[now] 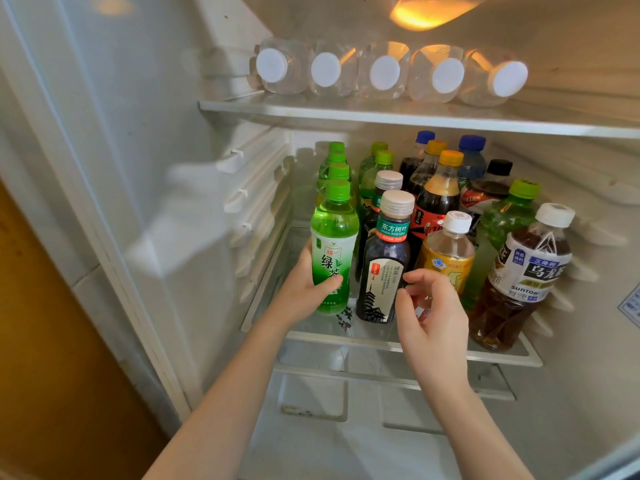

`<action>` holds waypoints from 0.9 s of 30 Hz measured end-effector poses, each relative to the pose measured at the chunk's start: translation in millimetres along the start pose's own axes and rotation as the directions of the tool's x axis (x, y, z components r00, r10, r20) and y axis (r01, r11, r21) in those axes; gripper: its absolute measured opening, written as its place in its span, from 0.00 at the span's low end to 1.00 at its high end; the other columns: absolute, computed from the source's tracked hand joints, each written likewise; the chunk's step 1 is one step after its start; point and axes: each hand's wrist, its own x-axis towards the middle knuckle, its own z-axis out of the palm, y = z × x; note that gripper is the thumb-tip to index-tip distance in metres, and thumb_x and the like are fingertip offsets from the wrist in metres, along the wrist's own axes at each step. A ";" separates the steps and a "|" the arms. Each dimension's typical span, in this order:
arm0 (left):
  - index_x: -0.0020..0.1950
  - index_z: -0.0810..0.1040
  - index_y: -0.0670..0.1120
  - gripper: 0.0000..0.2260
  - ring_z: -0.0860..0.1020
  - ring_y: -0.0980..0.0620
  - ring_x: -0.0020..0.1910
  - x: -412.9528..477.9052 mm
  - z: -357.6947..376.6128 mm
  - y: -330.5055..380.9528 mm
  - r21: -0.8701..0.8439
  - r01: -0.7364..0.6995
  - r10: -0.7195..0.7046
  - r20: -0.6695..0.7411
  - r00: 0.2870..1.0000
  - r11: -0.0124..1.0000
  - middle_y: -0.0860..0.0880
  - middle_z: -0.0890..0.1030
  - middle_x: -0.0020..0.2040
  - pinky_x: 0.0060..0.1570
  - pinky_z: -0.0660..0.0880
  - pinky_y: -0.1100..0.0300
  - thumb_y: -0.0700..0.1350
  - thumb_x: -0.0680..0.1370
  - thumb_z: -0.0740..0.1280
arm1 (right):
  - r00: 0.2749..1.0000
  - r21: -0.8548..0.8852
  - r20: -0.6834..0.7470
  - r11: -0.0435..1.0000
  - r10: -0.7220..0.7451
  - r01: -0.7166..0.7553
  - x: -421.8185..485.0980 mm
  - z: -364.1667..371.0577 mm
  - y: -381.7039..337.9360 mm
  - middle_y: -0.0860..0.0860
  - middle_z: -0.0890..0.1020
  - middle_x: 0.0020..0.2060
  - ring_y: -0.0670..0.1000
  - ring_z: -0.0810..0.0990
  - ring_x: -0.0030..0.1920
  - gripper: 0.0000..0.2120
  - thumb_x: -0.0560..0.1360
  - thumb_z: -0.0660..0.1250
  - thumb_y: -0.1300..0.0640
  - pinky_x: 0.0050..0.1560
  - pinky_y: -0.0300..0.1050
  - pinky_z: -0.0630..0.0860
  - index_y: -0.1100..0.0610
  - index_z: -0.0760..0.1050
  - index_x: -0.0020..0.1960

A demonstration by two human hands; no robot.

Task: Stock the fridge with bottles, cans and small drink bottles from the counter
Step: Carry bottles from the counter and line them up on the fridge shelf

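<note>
1. Green tea bottle (334, 244) is upright at the left front of the middle shelf (502, 356), with the left hand (301, 292) gripping its lower body.
2. It is best lowered squarely and released only once it is stable.
3. Right hand (431, 306), its fingers (420, 277) loosely curled and holding nothing, hovers just beside the dark tea bottle (382, 271), ready to steady it.

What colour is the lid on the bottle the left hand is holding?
The lid is bright green, clearest in the head view.
</note>
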 end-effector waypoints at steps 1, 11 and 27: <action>0.75 0.57 0.55 0.35 0.74 0.64 0.62 0.1 0.0 -0.5 -0.006 -0.003 0.003 0.004 1.000 1.000 0.64 0.74 0.62 0.65 0.71 0.50 0.47 0.72 0.70 | 1.000 -0.002 0.001 1.000 0.000 0.000 0.5 0.5 -0.2 0.46 0.78 0.45 0.46 0.77 0.47 0.09 0.73 0.65 0.59 0.41 0.40 0.72 0.51 0.72 0.53; 0.68 0.57 0.64 0.30 0.72 0.72 0.58 0.3 2.7 -3.3 -0.006 -0.013 0.013 -0.005 1.000 1.000 0.71 0.73 0.57 0.55 0.71 0.65 0.42 0.76 0.68 | 1.000 0.021 -0.002 1.000 -0.003 0.003 5.7 6.6 -3.1 0.47 0.78 0.46 0.44 0.76 0.48 0.10 0.74 0.65 0.61 0.46 0.36 0.69 0.52 0.72 0.53; 0.73 0.55 0.59 0.32 0.73 0.66 0.60 -0.5 2.8 -0.7 -0.040 -0.003 0.003 0.002 1.000 0.999 0.65 0.73 0.60 0.58 0.72 0.62 0.40 0.76 0.68 | 1.000 0.005 -0.025 1.000 -0.019 0.019 10.0 -0.4 -7.7 0.45 0.78 0.45 0.43 0.76 0.47 0.09 0.74 0.64 0.60 0.41 0.29 0.69 0.52 0.73 0.53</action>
